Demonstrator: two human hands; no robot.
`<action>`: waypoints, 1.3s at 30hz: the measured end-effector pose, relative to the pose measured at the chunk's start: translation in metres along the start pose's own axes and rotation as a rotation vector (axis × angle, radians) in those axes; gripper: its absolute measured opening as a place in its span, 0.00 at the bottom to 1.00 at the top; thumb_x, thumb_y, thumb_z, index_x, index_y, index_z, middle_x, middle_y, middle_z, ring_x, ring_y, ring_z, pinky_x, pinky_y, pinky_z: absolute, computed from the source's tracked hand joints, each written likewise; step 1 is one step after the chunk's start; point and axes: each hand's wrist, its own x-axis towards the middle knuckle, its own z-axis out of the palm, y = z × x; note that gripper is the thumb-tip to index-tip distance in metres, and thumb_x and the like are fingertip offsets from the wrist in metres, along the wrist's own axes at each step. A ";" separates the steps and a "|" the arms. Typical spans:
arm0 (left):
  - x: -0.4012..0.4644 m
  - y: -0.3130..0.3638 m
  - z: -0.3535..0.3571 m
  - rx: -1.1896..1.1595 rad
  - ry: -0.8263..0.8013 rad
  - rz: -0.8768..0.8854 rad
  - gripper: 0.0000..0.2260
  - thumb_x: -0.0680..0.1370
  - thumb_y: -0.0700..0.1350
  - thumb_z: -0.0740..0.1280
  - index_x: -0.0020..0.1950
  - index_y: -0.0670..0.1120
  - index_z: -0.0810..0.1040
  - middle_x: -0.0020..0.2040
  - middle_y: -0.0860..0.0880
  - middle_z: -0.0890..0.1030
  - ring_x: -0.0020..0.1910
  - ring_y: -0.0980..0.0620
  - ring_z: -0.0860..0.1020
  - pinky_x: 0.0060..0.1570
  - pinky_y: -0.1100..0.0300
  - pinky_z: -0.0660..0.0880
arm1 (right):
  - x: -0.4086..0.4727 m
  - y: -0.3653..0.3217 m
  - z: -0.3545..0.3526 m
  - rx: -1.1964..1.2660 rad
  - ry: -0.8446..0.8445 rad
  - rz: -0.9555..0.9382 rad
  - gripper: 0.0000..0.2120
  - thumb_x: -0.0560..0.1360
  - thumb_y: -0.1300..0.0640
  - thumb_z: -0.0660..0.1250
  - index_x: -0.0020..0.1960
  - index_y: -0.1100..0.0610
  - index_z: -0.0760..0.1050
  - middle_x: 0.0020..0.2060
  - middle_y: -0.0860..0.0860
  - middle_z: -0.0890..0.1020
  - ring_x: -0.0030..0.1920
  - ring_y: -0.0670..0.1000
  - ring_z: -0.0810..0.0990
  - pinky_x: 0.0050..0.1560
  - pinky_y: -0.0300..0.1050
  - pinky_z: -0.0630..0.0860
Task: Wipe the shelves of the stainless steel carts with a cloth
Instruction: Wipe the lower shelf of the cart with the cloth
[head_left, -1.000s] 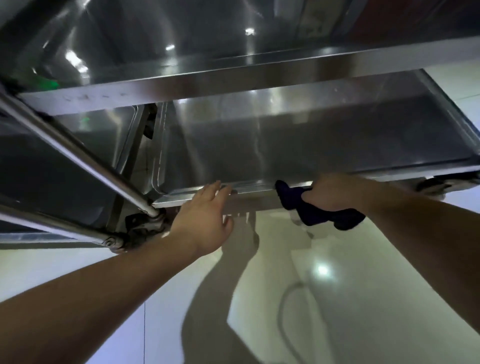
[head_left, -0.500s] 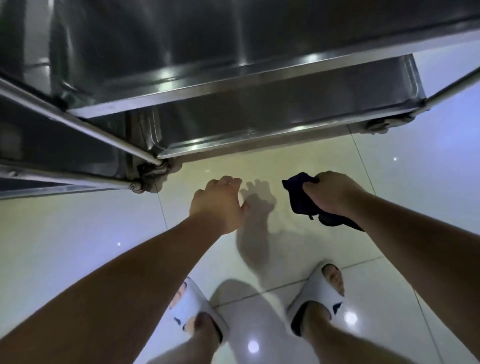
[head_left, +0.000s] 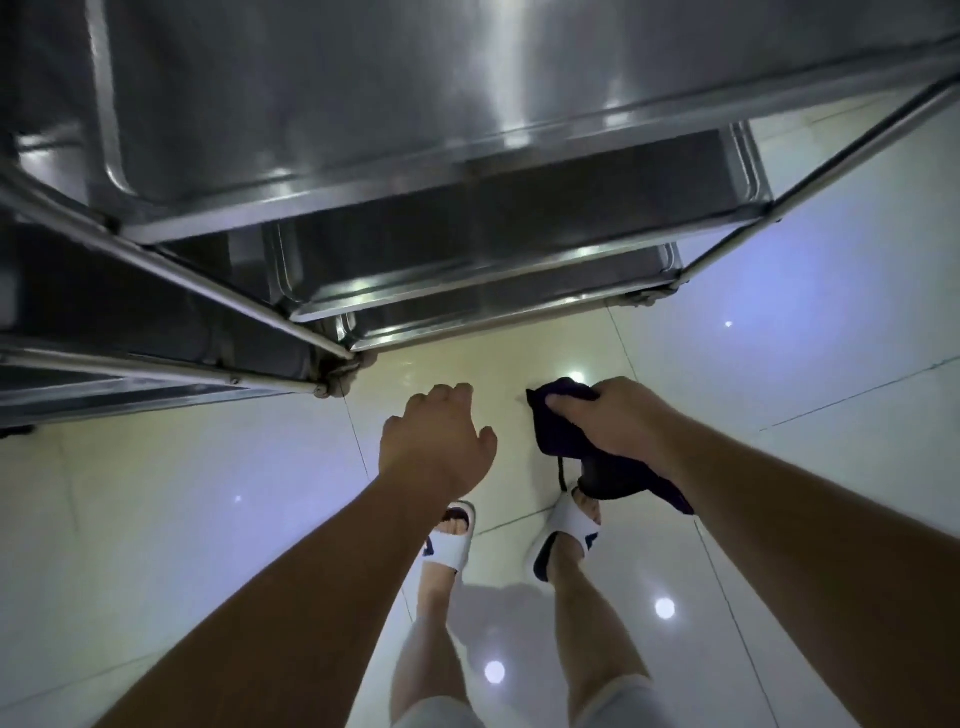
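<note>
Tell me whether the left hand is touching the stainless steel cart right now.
Apart. The head view shows the left hand hanging over pale floor tile, a strip of floor between its knuckles and the stainless steel cart.

**Both arms out, right hand gripping the cloth**

Both bare forearms reach forward and down from the lower corners of the view. The left hand (head_left: 434, 441) hangs palm-down in the air, fingers loosely curled under, thumb out to the right, holding nothing. The right hand (head_left: 610, 423) sits just beside it, at about the same height, knuckles up, its fingers curled round a dark cloth (head_left: 558, 434) that bunches ahead of the fingers and trails under the wrist. Below the hands, two bare legs stand slightly apart.
</note>
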 end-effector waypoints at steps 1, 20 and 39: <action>-0.013 0.006 -0.015 -0.011 0.004 0.014 0.27 0.83 0.58 0.58 0.81 0.52 0.61 0.75 0.50 0.70 0.69 0.46 0.71 0.61 0.48 0.70 | -0.019 -0.006 -0.010 0.000 -0.001 -0.009 0.24 0.75 0.33 0.67 0.48 0.56 0.79 0.40 0.52 0.83 0.40 0.52 0.81 0.38 0.45 0.74; -0.172 0.152 -0.248 0.183 0.259 0.526 0.24 0.81 0.58 0.60 0.76 0.51 0.68 0.73 0.48 0.73 0.69 0.44 0.73 0.65 0.44 0.71 | -0.327 0.006 -0.176 0.031 0.559 0.039 0.10 0.76 0.45 0.62 0.43 0.50 0.75 0.38 0.47 0.81 0.41 0.48 0.80 0.42 0.46 0.77; -0.221 0.532 -0.230 0.286 0.302 0.818 0.25 0.82 0.57 0.58 0.78 0.51 0.64 0.72 0.49 0.73 0.68 0.44 0.73 0.59 0.48 0.71 | -0.414 0.306 -0.335 0.275 0.748 0.266 0.11 0.75 0.48 0.62 0.46 0.55 0.78 0.42 0.51 0.84 0.44 0.51 0.83 0.43 0.47 0.77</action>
